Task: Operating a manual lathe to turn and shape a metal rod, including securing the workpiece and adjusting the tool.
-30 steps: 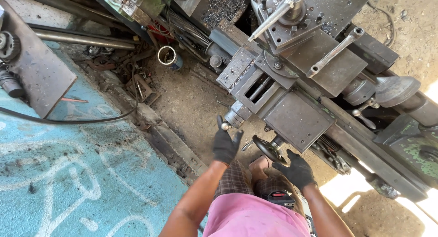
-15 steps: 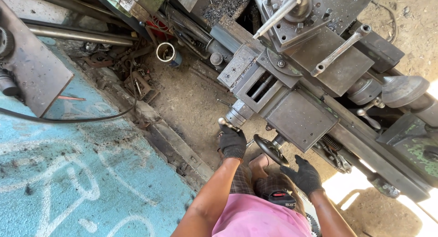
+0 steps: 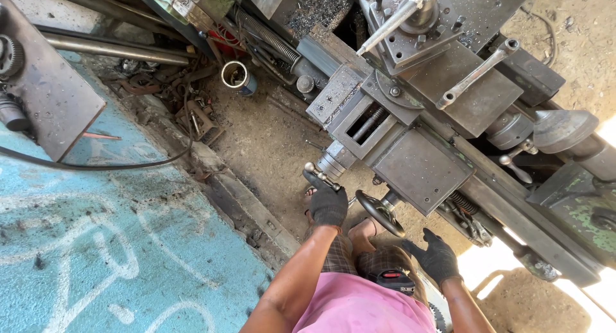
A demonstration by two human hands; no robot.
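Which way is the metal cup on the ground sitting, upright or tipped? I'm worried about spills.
Tipped, as far as I can tell: the metal cup shows its round open mouth, and its blue side trails off to the right.

Dusty dirt floor (image 3: 269, 134) carries the lathe (image 3: 449, 115); a metal cup (image 3: 235, 75), scrap bits (image 3: 192, 115), a black cable (image 3: 96, 166) lie there.

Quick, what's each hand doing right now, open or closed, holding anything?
Left hand: closed on the small crank handle of the lathe.
Right hand: open, fingers spread, holding nothing, just beside the black handwheel.
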